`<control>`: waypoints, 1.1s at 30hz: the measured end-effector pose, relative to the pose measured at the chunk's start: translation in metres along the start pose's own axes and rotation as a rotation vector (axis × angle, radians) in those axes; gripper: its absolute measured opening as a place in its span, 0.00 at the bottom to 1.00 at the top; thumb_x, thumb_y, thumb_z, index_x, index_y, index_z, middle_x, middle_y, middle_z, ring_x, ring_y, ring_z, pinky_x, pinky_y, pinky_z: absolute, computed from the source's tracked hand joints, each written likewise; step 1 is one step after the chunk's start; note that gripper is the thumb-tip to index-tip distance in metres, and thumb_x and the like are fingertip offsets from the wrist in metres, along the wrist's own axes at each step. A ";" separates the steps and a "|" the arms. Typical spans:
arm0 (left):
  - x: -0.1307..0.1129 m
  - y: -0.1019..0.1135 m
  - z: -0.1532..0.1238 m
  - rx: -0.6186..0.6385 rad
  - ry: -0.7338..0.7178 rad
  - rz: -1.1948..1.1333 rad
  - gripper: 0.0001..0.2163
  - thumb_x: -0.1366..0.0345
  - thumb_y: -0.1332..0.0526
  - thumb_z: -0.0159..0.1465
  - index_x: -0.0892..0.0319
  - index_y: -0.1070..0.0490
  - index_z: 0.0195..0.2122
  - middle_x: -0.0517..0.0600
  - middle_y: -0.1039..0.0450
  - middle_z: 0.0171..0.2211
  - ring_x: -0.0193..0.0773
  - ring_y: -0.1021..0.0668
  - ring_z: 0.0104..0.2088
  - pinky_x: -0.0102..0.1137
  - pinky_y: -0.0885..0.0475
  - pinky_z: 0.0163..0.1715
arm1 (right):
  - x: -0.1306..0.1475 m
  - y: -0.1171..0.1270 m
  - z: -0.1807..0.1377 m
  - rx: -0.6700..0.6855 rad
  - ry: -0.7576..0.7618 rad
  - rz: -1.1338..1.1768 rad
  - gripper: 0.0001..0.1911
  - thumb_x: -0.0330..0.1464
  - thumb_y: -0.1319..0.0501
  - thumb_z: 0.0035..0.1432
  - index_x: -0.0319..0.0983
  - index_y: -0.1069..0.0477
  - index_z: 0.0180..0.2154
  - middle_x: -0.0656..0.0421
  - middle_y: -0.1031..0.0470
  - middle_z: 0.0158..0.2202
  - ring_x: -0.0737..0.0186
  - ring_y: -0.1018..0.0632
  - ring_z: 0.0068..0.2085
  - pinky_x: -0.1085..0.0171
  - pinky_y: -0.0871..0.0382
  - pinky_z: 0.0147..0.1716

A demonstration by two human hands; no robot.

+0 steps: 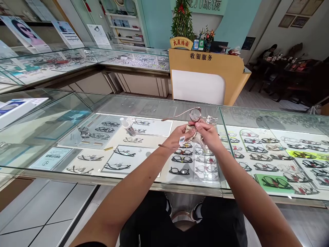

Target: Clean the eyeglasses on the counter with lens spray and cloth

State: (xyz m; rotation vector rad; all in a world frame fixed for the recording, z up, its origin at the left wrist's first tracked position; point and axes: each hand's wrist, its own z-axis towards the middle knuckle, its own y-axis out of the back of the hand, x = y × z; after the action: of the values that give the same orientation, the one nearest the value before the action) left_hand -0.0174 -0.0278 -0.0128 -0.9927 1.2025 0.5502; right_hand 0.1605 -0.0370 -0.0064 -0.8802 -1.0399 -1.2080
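Above the glass counter (154, 106) I hold a pair of pink-framed glasses (195, 115) with both hands. My left hand (178, 135) is closed on the frame's lower part, where a small white tag hangs, and one temple arm sticks out to the left. My right hand (207, 132) pinches a beige cleaning cloth (197, 139) against the lens. The cloth hangs down between the two hands.
A small spray bottle (128, 126) lies on the glass to the left of my hands. Inside the case lie several rows of glasses (181, 159). A wooden cashier desk (208, 77) stands beyond the counter, with more display cases (64, 61) at the back left.
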 end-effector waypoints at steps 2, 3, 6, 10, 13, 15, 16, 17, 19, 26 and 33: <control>0.005 0.000 0.002 -0.028 -0.049 0.023 0.22 0.51 0.19 0.56 0.62 0.24 0.39 0.42 0.36 0.26 0.27 0.38 0.25 0.28 0.45 0.27 | -0.001 0.000 0.000 0.015 -0.013 0.006 0.22 0.58 0.31 0.63 0.50 0.11 0.43 0.56 0.22 0.45 0.50 0.24 0.55 0.52 0.31 0.61; 0.008 0.001 0.003 -0.045 -0.074 0.030 0.23 0.51 0.19 0.55 0.62 0.23 0.41 0.42 0.34 0.27 0.28 0.36 0.26 0.27 0.44 0.28 | 0.000 0.000 0.000 0.019 -0.017 0.006 0.22 0.58 0.31 0.63 0.49 0.11 0.43 0.56 0.22 0.46 0.49 0.24 0.55 0.52 0.31 0.61; 0.015 0.002 0.007 -0.084 -0.137 0.060 0.27 0.47 0.20 0.55 0.62 0.22 0.47 0.44 0.29 0.30 0.30 0.32 0.29 0.28 0.38 0.32 | 0.002 0.002 0.000 0.029 -0.011 0.006 0.23 0.58 0.31 0.63 0.49 0.11 0.44 0.56 0.22 0.48 0.50 0.24 0.55 0.51 0.32 0.62; 0.021 0.003 0.009 -0.148 -0.205 0.151 0.30 0.40 0.24 0.58 0.61 0.21 0.49 0.46 0.26 0.32 0.33 0.29 0.32 0.30 0.34 0.36 | 0.005 0.002 -0.001 0.040 0.006 0.026 0.22 0.58 0.31 0.63 0.49 0.11 0.44 0.56 0.21 0.47 0.50 0.23 0.54 0.51 0.31 0.61; 0.019 0.001 0.008 -0.189 -0.237 0.210 0.30 0.36 0.28 0.60 0.60 0.20 0.47 0.47 0.26 0.31 0.35 0.28 0.32 0.31 0.34 0.35 | 0.005 -0.002 -0.002 0.014 -0.041 0.117 0.21 0.56 0.29 0.61 0.49 0.11 0.43 0.57 0.21 0.48 0.51 0.22 0.53 0.52 0.28 0.59; 0.015 0.000 0.007 -0.197 -0.232 0.213 0.30 0.34 0.30 0.61 0.60 0.20 0.44 0.47 0.28 0.29 0.34 0.30 0.30 0.31 0.35 0.32 | 0.005 -0.006 -0.002 -0.023 -0.075 0.212 0.19 0.55 0.27 0.60 0.49 0.11 0.42 0.57 0.22 0.50 0.52 0.21 0.52 0.53 0.27 0.58; 0.013 -0.001 0.006 -0.193 -0.220 0.204 0.31 0.34 0.30 0.61 0.60 0.20 0.45 0.47 0.28 0.29 0.34 0.31 0.28 0.31 0.36 0.30 | 0.005 -0.008 -0.002 -0.045 -0.086 0.254 0.18 0.54 0.26 0.59 0.49 0.11 0.41 0.57 0.22 0.50 0.52 0.21 0.52 0.53 0.26 0.58; 0.011 -0.001 0.005 -0.179 -0.205 0.192 0.31 0.34 0.29 0.60 0.60 0.21 0.46 0.46 0.29 0.29 0.33 0.32 0.28 0.30 0.37 0.29 | 0.004 -0.009 -0.002 -0.069 -0.095 0.284 0.18 0.53 0.25 0.58 0.48 0.11 0.40 0.58 0.22 0.49 0.52 0.21 0.53 0.54 0.26 0.58; 0.008 -0.001 0.004 -0.138 -0.171 0.164 0.32 0.36 0.28 0.60 0.60 0.21 0.50 0.46 0.29 0.30 0.32 0.32 0.27 0.30 0.38 0.28 | 0.003 -0.011 -0.002 -0.114 -0.113 0.317 0.17 0.52 0.24 0.56 0.47 0.11 0.38 0.58 0.22 0.47 0.52 0.21 0.54 0.54 0.26 0.58; 0.006 0.002 0.005 -0.106 -0.154 0.124 0.30 0.47 0.20 0.54 0.61 0.22 0.49 0.48 0.24 0.36 0.33 0.27 0.33 0.29 0.32 0.36 | -0.004 -0.011 0.001 -0.217 -0.188 0.338 0.22 0.53 0.20 0.46 0.45 0.14 0.34 0.57 0.16 0.46 0.52 0.19 0.47 0.54 0.23 0.50; 0.009 -0.002 0.009 -0.191 -0.145 0.112 0.28 0.45 0.19 0.51 0.61 0.24 0.39 0.44 0.28 0.28 0.31 0.30 0.27 0.28 0.36 0.28 | -0.002 -0.011 0.001 -0.153 -0.206 0.265 0.24 0.56 0.21 0.45 0.45 0.16 0.34 0.58 0.13 0.43 0.53 0.18 0.44 0.55 0.24 0.47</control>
State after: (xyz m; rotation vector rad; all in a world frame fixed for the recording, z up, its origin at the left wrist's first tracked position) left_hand -0.0084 -0.0227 -0.0199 -1.0313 1.0952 0.8246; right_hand 0.1498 -0.0371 -0.0081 -1.2420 -0.9657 -0.9970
